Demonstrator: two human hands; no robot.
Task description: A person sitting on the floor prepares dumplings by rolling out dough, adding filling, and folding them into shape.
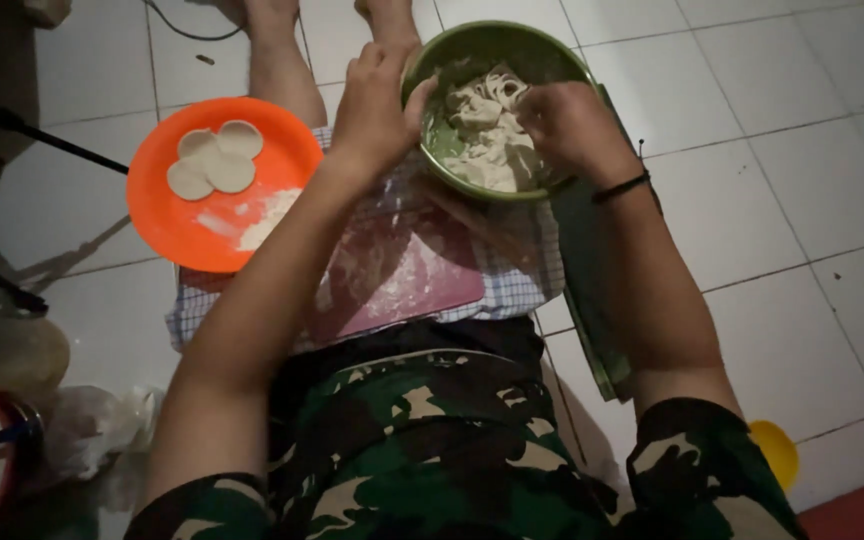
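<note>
Two hands work at a green bowl (432, 150) of pale dough scraps (487, 140) standing at the far edge of a floured pink board (402, 275). The left hand (377, 105) grips the bowl's left rim, fingers curled over it. The right hand (567, 125) is closed on dough inside. Left of the board, an orange plate (167, 215) holds three dough rounds (214, 160).
</note>
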